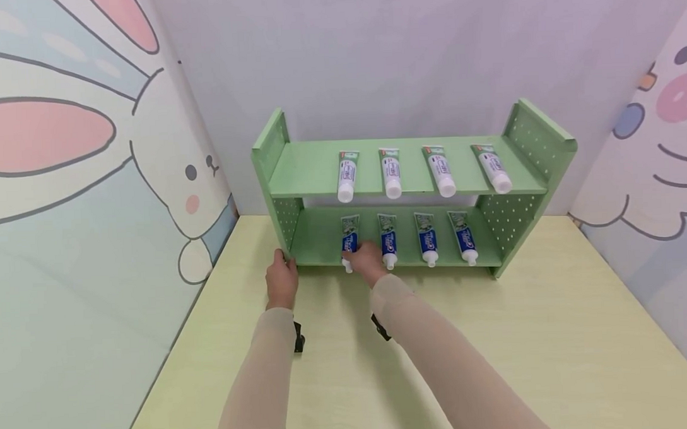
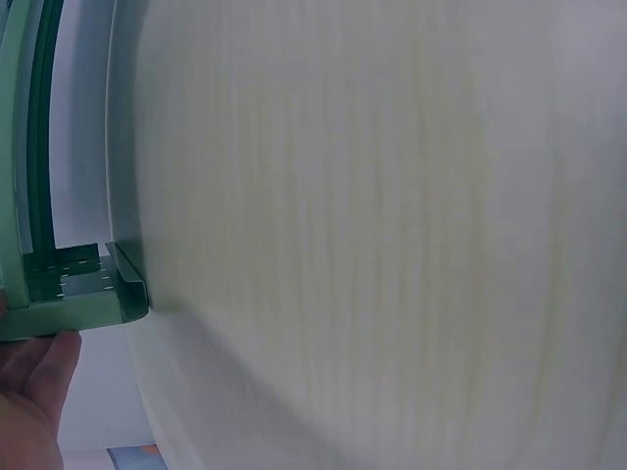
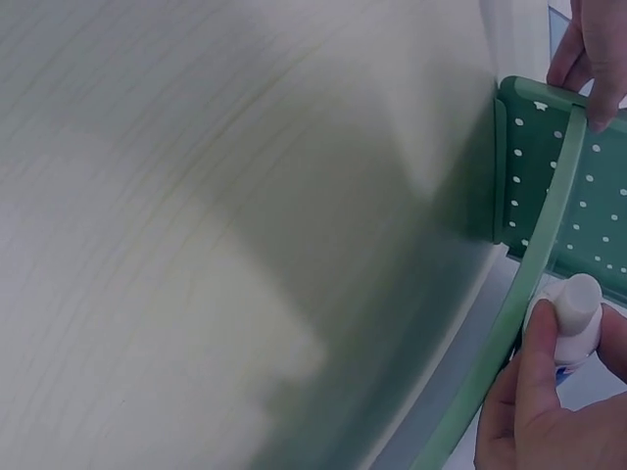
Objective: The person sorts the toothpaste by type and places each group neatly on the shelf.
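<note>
A green two-tier shelf rack point(image 1: 299, 241) stands against the back wall. My left hand point(image 1: 281, 281) grips the lower front edge of its left side panel point(image 2: 69, 318), thumb and fingers on either side of it in the right wrist view. On the lower shelf, my right hand point(image 1: 368, 263) pinches the leftmost blue-and-green toothpaste tube point(image 1: 350, 230) near its white cap point(image 3: 580, 304), which points forward over the shelf's front lip. Several like tubes lie to its right, the nearest one point(image 1: 388, 235) close beside my right hand.
On the upper shelf point(image 1: 313, 168) several white-and-green toothpaste tubes point(image 1: 392, 172) lie in a row, caps forward. The pale wooden table point(image 1: 338, 391) extends in front of the rack. Walls with cartoon animals point(image 1: 95, 267) border it left and right.
</note>
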Motion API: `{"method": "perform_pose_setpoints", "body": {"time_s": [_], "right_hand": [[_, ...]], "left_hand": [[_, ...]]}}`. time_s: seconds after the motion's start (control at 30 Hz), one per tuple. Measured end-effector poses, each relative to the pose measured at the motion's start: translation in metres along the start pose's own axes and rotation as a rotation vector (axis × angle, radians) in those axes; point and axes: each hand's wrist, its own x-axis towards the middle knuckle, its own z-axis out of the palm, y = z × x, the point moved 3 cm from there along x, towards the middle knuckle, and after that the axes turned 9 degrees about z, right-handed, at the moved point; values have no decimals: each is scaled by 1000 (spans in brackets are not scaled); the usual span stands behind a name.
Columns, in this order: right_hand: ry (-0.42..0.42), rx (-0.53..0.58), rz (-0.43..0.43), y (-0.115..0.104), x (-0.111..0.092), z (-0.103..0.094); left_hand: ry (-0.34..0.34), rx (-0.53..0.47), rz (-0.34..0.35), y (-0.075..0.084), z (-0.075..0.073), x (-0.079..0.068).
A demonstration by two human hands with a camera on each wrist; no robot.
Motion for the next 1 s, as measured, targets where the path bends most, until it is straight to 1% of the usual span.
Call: {"method": "perform_pose_setpoints", "body": {"time_s": [0.17, 0.3, 0.53, 0.83, 1.0], "right_hand": [[17, 31, -37, 2, -1, 0], [29, 79, -57, 6, -1, 1], [74, 166, -82, 13, -3, 5], [114, 173, -80, 16, -4, 8], [121, 192, -86, 19, -9, 10]], "left_hand": [[9, 1, 12, -1, 3, 1], [7, -2, 12, -1, 4, 2], [-6, 0, 12, 2, 2, 5], [-23, -2, 10, 1, 0, 5], [-42, -32, -20, -1, -4, 4]]}}
